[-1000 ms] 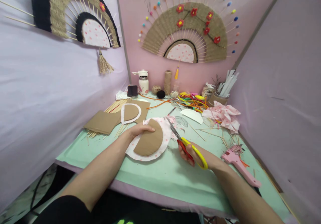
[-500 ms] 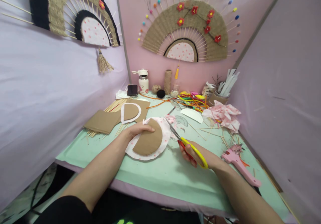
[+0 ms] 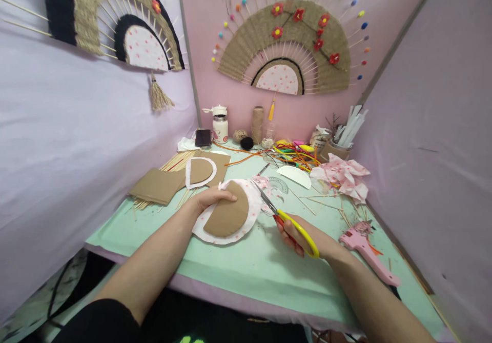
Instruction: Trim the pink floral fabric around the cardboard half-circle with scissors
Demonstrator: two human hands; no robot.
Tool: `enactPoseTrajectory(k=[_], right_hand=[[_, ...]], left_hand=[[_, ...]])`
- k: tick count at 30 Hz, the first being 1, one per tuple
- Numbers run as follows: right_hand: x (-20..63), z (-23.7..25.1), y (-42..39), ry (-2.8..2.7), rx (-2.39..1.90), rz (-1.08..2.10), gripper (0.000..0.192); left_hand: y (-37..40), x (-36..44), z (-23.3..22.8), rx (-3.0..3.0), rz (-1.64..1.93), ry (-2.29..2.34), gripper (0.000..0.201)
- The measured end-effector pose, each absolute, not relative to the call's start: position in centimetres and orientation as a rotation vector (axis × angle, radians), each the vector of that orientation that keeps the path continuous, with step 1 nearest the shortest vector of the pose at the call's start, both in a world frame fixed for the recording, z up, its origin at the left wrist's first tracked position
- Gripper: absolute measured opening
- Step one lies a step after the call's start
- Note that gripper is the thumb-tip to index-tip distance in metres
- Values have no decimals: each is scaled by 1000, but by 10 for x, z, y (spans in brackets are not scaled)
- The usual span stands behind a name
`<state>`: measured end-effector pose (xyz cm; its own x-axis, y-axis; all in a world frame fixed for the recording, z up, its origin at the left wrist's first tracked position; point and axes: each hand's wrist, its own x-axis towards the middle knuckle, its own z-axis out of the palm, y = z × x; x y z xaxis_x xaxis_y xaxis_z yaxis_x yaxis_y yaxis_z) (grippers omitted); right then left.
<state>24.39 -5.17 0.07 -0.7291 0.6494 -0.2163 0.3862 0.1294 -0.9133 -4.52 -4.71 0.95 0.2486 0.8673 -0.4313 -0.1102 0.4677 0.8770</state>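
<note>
**Trimming cloth around a card half-round**

The left hand (image 3: 210, 198) pinches the brown card half-round (image 3: 227, 215) and its dotted cloth (image 3: 254, 212) on the green table (image 3: 246, 266). At three o'clock, the right hand (image 3: 303, 238) grips yellow scissors (image 3: 286, 220), blades at the cloth's edge. The cutting seems underway; the next snip needs a steady curve.

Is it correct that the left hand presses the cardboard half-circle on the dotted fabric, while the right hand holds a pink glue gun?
Not quite. In the head view the right hand holds yellow-handled scissors; the pink glue gun lies untouched beside it. The rest is right.
</note>
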Motion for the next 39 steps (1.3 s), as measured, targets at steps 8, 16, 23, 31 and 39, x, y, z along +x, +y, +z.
enactPoseTrajectory(k=[8, 16, 23, 31, 39], right_hand=[[244, -2, -51, -2154, -1045, 1644, 54], [243, 1, -52, -2131, -863, 1732, 63], [243, 2, -51, -2219, -792, 1714, 70], [245, 1, -51, -2188, -834, 1724, 61], [243, 3, -52, -2177, -977, 1697, 59]], left_hand=[[-47, -45, 11, 815, 776, 1133, 37], [-47, -45, 9, 837, 797, 1106, 35], [-47, -44, 9, 836, 786, 1105, 33], [-46, -44, 6, 850, 778, 1108, 34], [-46, -45, 7, 842, 783, 1109, 37]])
